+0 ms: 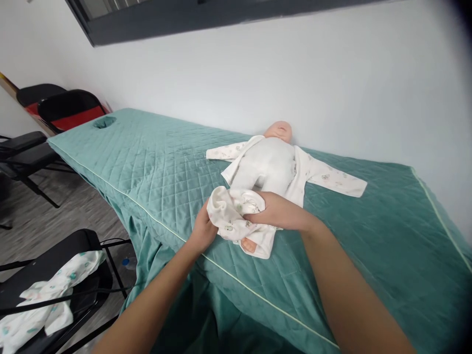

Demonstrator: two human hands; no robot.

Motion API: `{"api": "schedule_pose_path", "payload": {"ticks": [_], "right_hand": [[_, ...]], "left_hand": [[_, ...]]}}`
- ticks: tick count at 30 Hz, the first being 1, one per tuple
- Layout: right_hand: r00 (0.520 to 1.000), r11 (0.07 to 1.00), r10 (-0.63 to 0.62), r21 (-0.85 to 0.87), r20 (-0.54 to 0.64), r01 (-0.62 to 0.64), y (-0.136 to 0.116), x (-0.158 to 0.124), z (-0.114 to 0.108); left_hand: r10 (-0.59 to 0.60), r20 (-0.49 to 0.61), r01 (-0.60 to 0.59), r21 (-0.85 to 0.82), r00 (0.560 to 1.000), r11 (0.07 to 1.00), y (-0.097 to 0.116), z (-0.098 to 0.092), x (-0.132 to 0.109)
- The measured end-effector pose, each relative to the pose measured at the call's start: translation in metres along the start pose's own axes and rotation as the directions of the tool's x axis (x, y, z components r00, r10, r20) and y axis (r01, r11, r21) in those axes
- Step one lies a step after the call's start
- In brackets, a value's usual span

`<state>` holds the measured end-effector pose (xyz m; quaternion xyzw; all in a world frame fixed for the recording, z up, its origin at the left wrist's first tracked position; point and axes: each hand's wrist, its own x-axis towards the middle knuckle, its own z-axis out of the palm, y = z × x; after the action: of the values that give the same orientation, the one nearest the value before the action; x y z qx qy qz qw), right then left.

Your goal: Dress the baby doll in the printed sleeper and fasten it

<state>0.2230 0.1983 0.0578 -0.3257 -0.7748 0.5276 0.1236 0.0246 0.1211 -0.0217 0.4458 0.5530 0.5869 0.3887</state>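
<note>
A baby doll point(271, 164) lies on its back on a teal quilted bed point(155, 157), head toward the wall. A white printed romper point(332, 177) is spread open under it, sleeves out to both sides. My left hand point(202, 231) grips the bunched lower part of the romper point(230, 216) near the bed's front edge. My right hand point(275, 211) is closed on the same bunched cloth from the right, over the doll's legs. A doll foot point(249, 245) pokes out below the fabric.
The bed has a face hole point(104, 122) at its far left end and stands along a white wall. Black chairs point(70, 110) stand at the left. A nearer black chair point(66, 260) carries another white printed garment point(47, 300).
</note>
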Motion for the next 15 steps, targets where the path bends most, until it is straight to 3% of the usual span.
{"api": "schedule_pose_path", "payload": {"ticks": [3,7,11,15], "right_hand": [[1.0,0.999,0.018,-0.037,-0.009,-0.018,0.0,0.0,0.0],[0.999,0.998,0.035,-0.056,-0.005,-0.035,0.001,0.003,0.002],[1.0,0.999,0.031,-0.04,0.003,-0.031,0.003,0.005,0.004],[0.999,0.999,0.029,-0.041,-0.018,-0.03,0.004,0.007,0.006]], "left_hand": [[0.064,0.031,-0.065,0.031,0.997,0.997,-0.002,-0.001,0.0],[0.072,-0.048,-0.068,0.083,0.996,0.994,-0.012,-0.005,-0.01],[0.243,-0.118,-0.212,0.227,0.963,0.95,-0.021,-0.013,-0.036],[0.3,-0.035,-0.274,0.323,0.953,0.906,-0.023,-0.02,-0.065]]}}
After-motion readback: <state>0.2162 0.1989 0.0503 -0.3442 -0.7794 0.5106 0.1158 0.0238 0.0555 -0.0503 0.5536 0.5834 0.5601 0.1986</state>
